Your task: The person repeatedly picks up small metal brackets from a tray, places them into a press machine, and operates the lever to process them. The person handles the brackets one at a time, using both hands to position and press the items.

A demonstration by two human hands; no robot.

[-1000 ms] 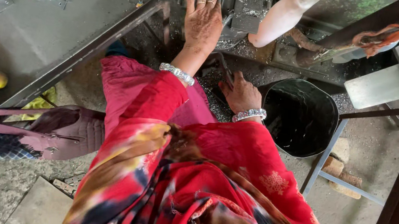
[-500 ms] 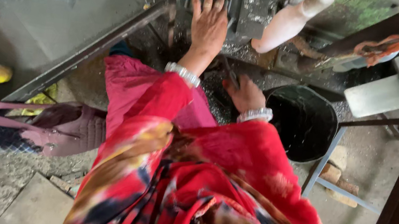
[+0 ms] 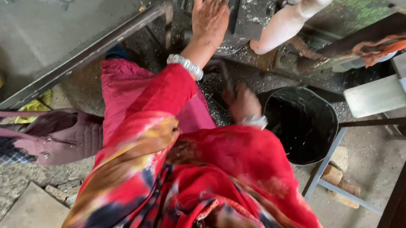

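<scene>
Up goes the left hand point(image 3: 209, 14) a touch, fingers wide and flat on the machine point(image 3: 249, 9) at twelve o'clock, while the right hand point(image 3: 242, 102), blurred, grip untellable, hangs lower by the black bucket point(image 3: 301, 123) at three o'clock.

Soft, even daylight fills the scene, with no hard shadows or glare. The black bucket point(image 3: 301, 123) is the darkest spot, its inside lost in shade. Just left of it, the right hand point(image 3: 243, 103) is smeared by motion blur (fingers indistinct). Straight lines bow slightly toward the frame edges.
</scene>
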